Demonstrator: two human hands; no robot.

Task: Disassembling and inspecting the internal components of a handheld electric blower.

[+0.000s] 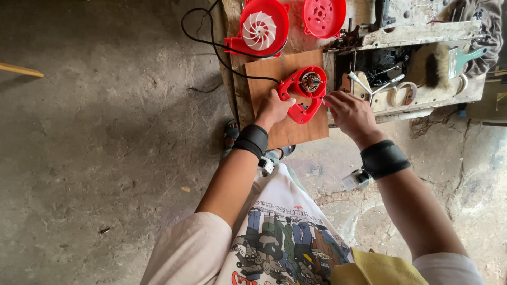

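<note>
A red plastic blower housing [301, 108] with a bare motor [310, 82] in its round part lies on a brown wooden board [288, 129]. My left hand [273, 108] grips the housing at its handle end. My right hand [349, 110] hovers at the housing's right side, fingers bent, its fingertips close to the motor part; whether it pinches something small I cannot tell. A black cable [211, 42] runs from the housing up across the floor.
Behind the board lie a red shell with a white fan wheel [259, 29] and a red round cover [323, 16]. To the right is a worn tool tray [422, 34] with wrenches [369, 84], a brush [449, 63] and tape rolls. Concrete floor surrounds.
</note>
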